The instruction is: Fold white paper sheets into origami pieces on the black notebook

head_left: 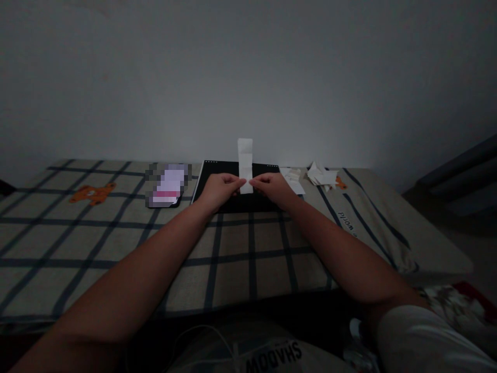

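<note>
A narrow strip of white paper (pixel 245 160) with crosswise creases stands up between my two hands. My left hand (pixel 222 189) pinches its left edge near the lower end, thumb and finger pressed together. On the opposite edge, my right hand (pixel 271 186) pinches the same strip at about the same height. Both hands are over a black notebook or pad (pixel 221 168), which has small holes along its far edge. White paper pieces (pixel 294 178) lie beside the pad's right side, partly behind my right hand.
A phone (pixel 169 186) with a blurred-out screen lies left of the pad on the checked tablecloth (pixel 128 241). Crumpled white paper (pixel 321 175) sits at the right. The wall (pixel 240 77) rises behind the table. Below right are a clear bottle (pixel 357 344) and a heap of pale scraps (pixel 452 305).
</note>
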`<state>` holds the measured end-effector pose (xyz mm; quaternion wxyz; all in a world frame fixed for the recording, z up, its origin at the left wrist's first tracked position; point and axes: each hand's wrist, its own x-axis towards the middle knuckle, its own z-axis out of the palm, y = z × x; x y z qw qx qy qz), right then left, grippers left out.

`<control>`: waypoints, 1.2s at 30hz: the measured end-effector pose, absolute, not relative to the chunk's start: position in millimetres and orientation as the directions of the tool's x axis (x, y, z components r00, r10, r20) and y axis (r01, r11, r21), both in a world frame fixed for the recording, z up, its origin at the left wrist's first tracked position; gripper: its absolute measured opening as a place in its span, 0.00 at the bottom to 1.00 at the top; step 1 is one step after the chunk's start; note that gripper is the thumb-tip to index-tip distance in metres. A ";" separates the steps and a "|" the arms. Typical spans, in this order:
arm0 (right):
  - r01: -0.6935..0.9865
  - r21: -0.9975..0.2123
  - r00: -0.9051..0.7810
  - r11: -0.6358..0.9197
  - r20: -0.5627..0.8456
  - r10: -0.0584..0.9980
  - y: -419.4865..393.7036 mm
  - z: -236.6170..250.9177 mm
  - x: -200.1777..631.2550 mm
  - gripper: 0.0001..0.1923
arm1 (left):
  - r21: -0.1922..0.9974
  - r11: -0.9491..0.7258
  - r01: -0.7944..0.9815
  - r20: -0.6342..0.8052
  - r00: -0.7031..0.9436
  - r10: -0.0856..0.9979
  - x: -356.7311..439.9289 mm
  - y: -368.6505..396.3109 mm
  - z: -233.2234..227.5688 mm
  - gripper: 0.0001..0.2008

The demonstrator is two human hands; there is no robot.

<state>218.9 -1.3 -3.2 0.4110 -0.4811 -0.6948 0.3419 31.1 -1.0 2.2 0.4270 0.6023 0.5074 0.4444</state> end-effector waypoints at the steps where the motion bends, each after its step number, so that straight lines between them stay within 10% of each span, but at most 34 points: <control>1: 0.394 -0.866 -0.193 0.307 0.248 0.949 -1.8 -2.4 218.7 0.16 | 0.968 -0.115 0.222 0.096 0.095 0.991 31.6 -1.5 3.0 0.11; 36: 0.465 -0.820 -0.277 0.334 0.223 0.935 -5.4 3.6 218.5 0.14 | 0.989 -0.143 0.049 0.135 0.129 0.982 26.6 4.1 4.2 0.13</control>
